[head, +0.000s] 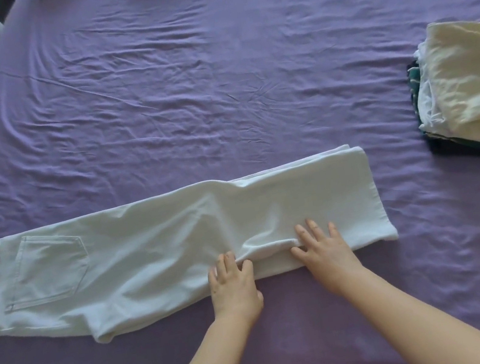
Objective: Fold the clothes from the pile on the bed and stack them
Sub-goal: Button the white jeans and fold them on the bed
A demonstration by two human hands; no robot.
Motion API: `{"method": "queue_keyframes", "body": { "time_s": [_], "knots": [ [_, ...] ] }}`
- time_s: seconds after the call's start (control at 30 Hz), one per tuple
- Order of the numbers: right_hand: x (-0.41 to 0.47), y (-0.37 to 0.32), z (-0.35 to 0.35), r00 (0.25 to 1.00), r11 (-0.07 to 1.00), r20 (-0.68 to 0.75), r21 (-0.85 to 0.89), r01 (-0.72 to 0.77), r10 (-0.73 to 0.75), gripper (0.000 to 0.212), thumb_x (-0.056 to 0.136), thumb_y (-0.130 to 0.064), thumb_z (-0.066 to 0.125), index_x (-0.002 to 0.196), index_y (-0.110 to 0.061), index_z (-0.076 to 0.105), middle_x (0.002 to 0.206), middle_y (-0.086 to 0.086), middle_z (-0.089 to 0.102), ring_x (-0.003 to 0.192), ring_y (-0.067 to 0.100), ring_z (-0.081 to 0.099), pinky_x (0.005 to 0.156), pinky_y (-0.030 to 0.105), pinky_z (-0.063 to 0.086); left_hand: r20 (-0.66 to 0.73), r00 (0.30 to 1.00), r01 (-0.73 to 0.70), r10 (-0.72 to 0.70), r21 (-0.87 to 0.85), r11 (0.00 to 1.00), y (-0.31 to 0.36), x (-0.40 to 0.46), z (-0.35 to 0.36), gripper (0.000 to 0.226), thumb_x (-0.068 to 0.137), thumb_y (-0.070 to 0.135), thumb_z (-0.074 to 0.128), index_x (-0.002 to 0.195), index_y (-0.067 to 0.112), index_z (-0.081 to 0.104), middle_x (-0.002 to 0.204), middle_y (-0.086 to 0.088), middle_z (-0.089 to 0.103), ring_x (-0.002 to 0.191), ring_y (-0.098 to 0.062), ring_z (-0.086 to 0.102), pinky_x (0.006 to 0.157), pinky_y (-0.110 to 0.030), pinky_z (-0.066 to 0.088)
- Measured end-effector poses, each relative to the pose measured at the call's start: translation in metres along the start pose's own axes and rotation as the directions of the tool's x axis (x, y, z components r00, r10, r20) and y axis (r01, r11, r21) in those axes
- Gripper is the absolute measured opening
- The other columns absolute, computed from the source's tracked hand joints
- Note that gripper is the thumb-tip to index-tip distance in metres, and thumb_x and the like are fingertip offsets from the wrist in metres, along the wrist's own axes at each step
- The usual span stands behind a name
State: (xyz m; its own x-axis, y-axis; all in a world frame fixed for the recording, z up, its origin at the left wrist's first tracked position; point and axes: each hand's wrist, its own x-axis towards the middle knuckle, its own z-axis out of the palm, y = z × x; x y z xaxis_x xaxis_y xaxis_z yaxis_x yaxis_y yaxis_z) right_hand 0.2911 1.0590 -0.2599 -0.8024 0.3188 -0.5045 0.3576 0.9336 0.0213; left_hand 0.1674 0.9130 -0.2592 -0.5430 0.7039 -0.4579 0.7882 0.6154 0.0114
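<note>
Both hands, left point(234, 282) & right point(324, 250), spread flat on white denim trousers point(155, 254), prob. smoothing hem before next fold.

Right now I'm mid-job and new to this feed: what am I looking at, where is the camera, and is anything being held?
There is no machine here: a person works with two bare hands. The single picture comes from a wide-angle camera worn on their head, looking forward and down.

In front of them is a bed with a wrinkled purple sheet. Across its near edge lies a pair of white jeans, waistband and back pocket to the left, legs folded back on themselves at the right. The left hand and right hand both rest flat on the near edge of the jeans, fingers fairly straight, pressing the cloth; nothing is gripped.

At the right edge sits a stack of folded clothes: a pale yellow piece on top, white and dark green ones beneath.
</note>
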Motion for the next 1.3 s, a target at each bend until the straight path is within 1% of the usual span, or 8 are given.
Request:
{"method": "queue_keyframes", "body": {
  "time_s": [0.17,0.4,0.67,0.77,0.9,1.03,1.17,1.3],
  "knots": [
    [-0.018,0.035,-0.007,0.991,0.990,-0.104,-0.125,0.067,-0.080,0.052,0.034,-0.024,0.093,0.083,-0.027,0.075,0.112,0.011,0.069,0.089,0.035,0.069,0.059,0.047,0.056,0.029,0.996,-0.081,0.081,-0.002,0.997,0.017,-0.002,0.002,0.039,0.087,0.026,0.047,0.125,0.022,0.041,0.156,-0.013,0.004,0.144,-0.029,0.004,0.117,-0.046,0.006],
    [-0.034,0.067,0.001,0.984,0.978,-0.108,0.137,0.155,-0.141,0.071,0.080,-0.025,0.057,0.146,-0.025,0.030,0.127,0.003,0.058,0.115,0.024,0.055,0.090,0.033,0.045,0.084,0.981,-0.175,0.176,-0.020,0.984,0.038,-0.003,0.005,0.062,0.087,0.031,0.046,0.143,0.040,0.021,0.153,-0.009,-0.031,0.142,-0.036,-0.019,0.114,-0.055,-0.005],
    [0.028,0.099,-0.008,0.976,0.945,0.076,0.245,-0.216,0.203,0.063,0.096,-0.043,0.036,0.148,-0.035,0.002,0.159,-0.001,-0.005,0.145,0.029,-0.001,0.113,0.050,0.016,-0.161,0.944,-0.312,0.288,-0.150,0.938,0.043,0.002,-0.009,0.056,0.085,0.042,0.055,0.139,0.033,0.044,0.156,-0.019,0.016,0.142,-0.037,0.020,0.110,-0.052,0.025],
    [0.051,0.110,-0.010,0.983,0.964,0.103,0.204,-0.172,0.153,0.067,0.094,-0.056,0.032,0.146,-0.040,-0.006,0.157,-0.007,-0.014,0.145,0.027,-0.011,0.110,0.060,0.009,-0.336,0.853,-0.445,0.399,-0.067,0.893,0.048,0.007,-0.008,0.052,0.082,0.036,0.058,0.131,0.019,0.056,0.100,-0.002,0.069,0.087,-0.019,0.068,0.078,-0.035,0.056],
    [0.069,0.136,-0.020,0.984,0.950,0.028,0.257,-0.177,0.176,0.061,0.098,-0.038,0.033,0.148,-0.034,-0.002,0.157,-0.006,-0.014,0.145,0.015,-0.006,0.111,0.053,0.014,-0.060,0.910,-0.412,0.410,-0.049,0.910,0.067,0.011,-0.015,0.071,0.050,0.024,0.083,0.119,0.026,0.066,0.063,0.010,0.059,0.050,-0.011,0.055,0.038,-0.019,0.037],
    [0.052,0.137,-0.017,0.934,0.907,-0.105,0.296,-0.298,0.341,0.068,0.096,-0.026,0.040,0.149,-0.029,-0.003,0.157,0.005,-0.016,0.145,0.021,-0.009,0.114,0.041,0.015,0.059,0.964,-0.248,0.261,-0.170,0.954,0.082,0.021,-0.015,0.080,0.079,-0.003,0.046,0.149,0.025,0.020,0.111,-0.006,0.053,0.092,-0.030,0.056,0.062,-0.034,0.035],
    [0.038,0.134,-0.011,0.842,0.683,0.017,0.576,-0.449,0.539,0.090,0.090,-0.032,0.057,0.149,-0.018,-0.009,0.157,0.016,-0.009,0.143,0.032,0.009,0.112,0.043,0.022,-0.091,0.975,-0.210,0.200,-0.112,0.971,0.090,0.039,-0.028,0.069,0.061,0.012,0.075,0.126,0.029,0.056,0.111,0.001,0.059,0.097,-0.021,0.058,0.068,-0.026,0.047],
    [0.033,0.126,-0.006,0.794,0.595,-0.016,0.671,-0.442,0.607,0.093,0.085,-0.029,0.064,0.149,-0.010,-0.002,0.150,0.016,0.028,0.129,0.037,0.033,0.101,0.045,0.033,0.113,0.980,-0.153,0.166,-0.119,0.981,0.098,0.065,-0.022,0.057,0.098,0.025,0.037,0.149,0.035,0.013,0.160,-0.003,-0.003,0.145,-0.030,-0.009,0.115,-0.052,-0.002]
  ]
}}
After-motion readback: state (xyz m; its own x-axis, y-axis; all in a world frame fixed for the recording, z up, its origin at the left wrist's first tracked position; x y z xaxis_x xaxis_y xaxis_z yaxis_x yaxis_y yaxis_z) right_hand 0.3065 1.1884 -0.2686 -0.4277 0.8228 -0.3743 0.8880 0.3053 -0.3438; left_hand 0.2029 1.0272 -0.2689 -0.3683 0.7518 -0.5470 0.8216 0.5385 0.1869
